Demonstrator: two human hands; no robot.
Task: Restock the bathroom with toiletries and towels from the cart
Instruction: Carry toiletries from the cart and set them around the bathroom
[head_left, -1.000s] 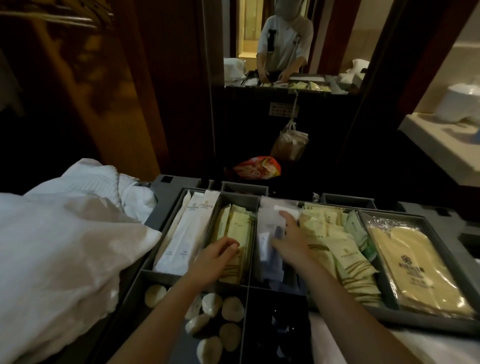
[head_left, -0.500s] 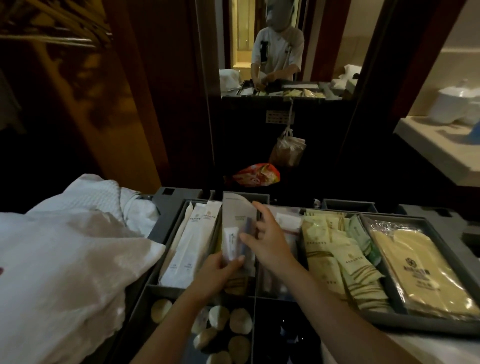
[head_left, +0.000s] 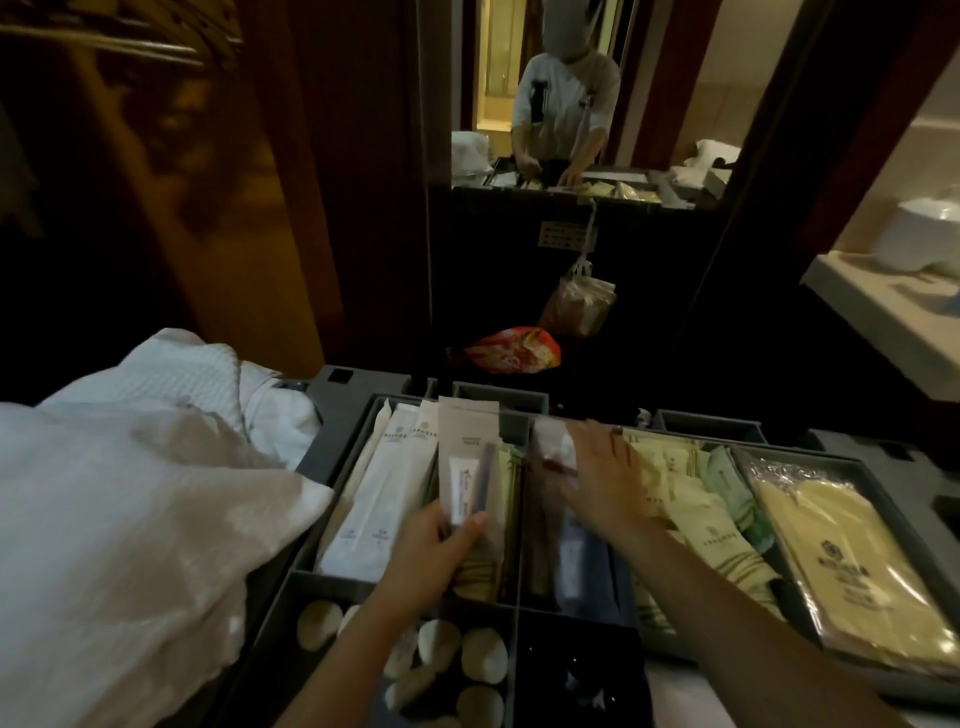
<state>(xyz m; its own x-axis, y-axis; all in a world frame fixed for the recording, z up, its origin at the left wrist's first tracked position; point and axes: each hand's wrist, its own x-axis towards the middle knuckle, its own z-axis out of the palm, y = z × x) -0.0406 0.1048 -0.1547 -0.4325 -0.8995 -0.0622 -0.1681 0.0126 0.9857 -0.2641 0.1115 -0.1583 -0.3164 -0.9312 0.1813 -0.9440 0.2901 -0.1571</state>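
Observation:
My left hand holds a clear dental kit packet upright over the grey cart tray; a small toothpaste tube shows inside it. My right hand lies flat, fingers spread, over the middle compartment on more clear packets, and I cannot tell whether it grips one. White long sachets fill the left compartment. Pale green sachets lie to the right of my hand. White towels are piled at the left of the cart.
Round white soaps sit in the near compartment. A large yellow bagged item fills the right tray. A mirror ahead reflects a person at the cart. A bathroom counter with a white basin stands at right. Plastic bags hang behind the cart.
My right hand passed the dental kit packet to my left hand, then moved back down onto the middle compartment. My left hand now holds the packet upright.

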